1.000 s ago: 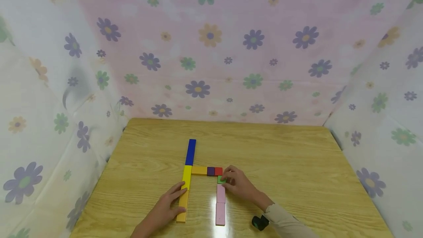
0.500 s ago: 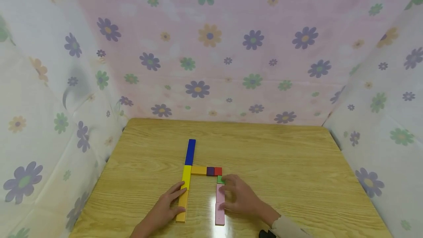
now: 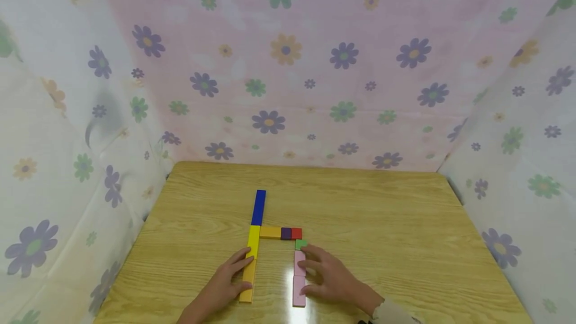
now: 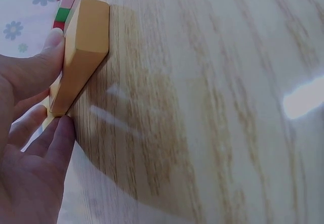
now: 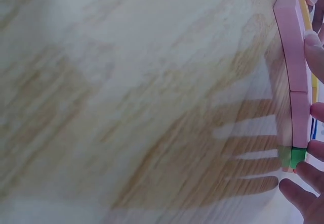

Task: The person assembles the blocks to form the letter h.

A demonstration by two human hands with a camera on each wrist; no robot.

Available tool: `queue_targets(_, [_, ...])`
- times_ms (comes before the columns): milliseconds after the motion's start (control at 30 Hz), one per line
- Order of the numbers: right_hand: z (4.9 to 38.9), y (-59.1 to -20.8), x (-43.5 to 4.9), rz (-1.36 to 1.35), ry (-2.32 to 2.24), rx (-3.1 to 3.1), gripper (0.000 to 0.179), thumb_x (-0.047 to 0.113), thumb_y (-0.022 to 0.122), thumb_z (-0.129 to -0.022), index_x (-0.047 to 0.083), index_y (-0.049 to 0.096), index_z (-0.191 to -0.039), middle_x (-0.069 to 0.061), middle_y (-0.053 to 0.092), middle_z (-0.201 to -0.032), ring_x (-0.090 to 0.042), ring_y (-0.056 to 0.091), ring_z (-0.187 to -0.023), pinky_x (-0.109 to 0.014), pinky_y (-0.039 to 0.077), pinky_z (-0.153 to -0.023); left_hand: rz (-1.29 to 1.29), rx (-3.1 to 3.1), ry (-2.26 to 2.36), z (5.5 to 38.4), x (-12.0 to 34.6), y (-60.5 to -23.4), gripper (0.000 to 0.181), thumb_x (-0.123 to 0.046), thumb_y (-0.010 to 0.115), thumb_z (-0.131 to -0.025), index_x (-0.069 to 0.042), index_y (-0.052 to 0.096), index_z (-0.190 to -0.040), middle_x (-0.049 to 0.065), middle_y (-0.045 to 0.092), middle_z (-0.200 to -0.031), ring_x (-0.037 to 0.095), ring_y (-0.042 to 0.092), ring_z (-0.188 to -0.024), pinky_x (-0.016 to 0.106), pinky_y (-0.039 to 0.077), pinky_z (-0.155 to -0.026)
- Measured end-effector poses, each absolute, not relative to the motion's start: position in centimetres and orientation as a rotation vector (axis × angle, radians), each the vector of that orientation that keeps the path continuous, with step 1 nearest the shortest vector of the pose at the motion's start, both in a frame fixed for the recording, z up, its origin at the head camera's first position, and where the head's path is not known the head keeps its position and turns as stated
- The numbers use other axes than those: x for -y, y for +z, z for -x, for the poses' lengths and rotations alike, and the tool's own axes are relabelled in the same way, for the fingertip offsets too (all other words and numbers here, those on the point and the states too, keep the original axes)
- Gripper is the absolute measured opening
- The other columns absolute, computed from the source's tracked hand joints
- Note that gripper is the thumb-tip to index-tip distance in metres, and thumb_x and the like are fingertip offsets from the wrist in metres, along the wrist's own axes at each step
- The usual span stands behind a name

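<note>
In the head view, a blue block [image 3: 258, 207], a yellow block [image 3: 254, 239] and an orange block [image 3: 247, 284] form a long row. My left hand [image 3: 222, 284] rests on it, with its fingertips near the yellow-orange joint and its thumb on the orange block. A second orange block [image 3: 271, 233], a purple block [image 3: 286, 234] and a red block [image 3: 296, 233] branch off to the right. Below the red one come a green block [image 3: 300, 244] and two pink blocks [image 3: 299, 263]. My right hand [image 3: 333, 276] touches the green and pink blocks with spread fingers.
The blocks lie on a wood-grain table [image 3: 396, 214]. A flowered cloth [image 3: 315, 64] stands behind the table and along both sides. Light glares off the tabletop by the near pink block.
My right hand has let go of the green block and slid toward me, its fingers now spread along the pink blocks. The left hand stays in place.
</note>
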State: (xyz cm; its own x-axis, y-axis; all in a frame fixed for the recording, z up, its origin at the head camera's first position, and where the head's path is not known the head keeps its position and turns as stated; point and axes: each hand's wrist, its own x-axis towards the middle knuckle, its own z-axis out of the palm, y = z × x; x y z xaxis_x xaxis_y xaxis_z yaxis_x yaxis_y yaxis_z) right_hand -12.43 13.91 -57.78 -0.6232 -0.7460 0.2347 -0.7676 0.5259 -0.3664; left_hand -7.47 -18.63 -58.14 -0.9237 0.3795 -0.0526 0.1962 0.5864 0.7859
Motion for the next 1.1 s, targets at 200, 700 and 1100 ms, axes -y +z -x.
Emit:
queue_targets(200, [12.47,-57.86,-13.85,-1.369,0.735,2.665,0.053,0.051,0.07,-0.08,0.015,0.068,-0.119,-0.01,0.048,-0.139,-0.027,0.046,-0.126,-0.048,0.047,-0.092,-0.483,-2.61,1.238,7.37,18.66,-57.99,0.059,-0.027,0.07,-0.085,-0.002,0.051,-0.136,0.011,0.032,-0.15,0.035,0.031,-0.136,0.051,0.035,-0.102])
queue_targets(700, [12.27,-57.63,-13.51,-1.411,0.746,2.717,0.052,0.048,0.065,-0.086,0.014,0.064,-0.125,-0.009,0.046,-0.141,-0.025,0.049,-0.122,-0.047,0.045,-0.092,-0.469,-2.609,1.241,7.3,18.69,-57.96,0.059,-0.026,0.071,-0.085,-0.003,0.051,-0.136,0.009,0.032,-0.15,0.035,0.03,-0.136,0.051,0.035,-0.102])
queue_targets(1100, [12.6,-57.31,-13.44,-1.432,0.684,2.746,0.054,0.051,0.061,-0.088,0.015,0.061,-0.128,-0.009,0.043,-0.144,-0.024,0.046,-0.125,-0.046,0.044,-0.095,-0.474,-2.61,1.245,7.43,18.63,-57.96,0.059,-0.026,0.07,-0.085,-0.003,0.051,-0.136,0.009,0.032,-0.151,0.035,0.03,-0.136,0.052,0.034,-0.102])
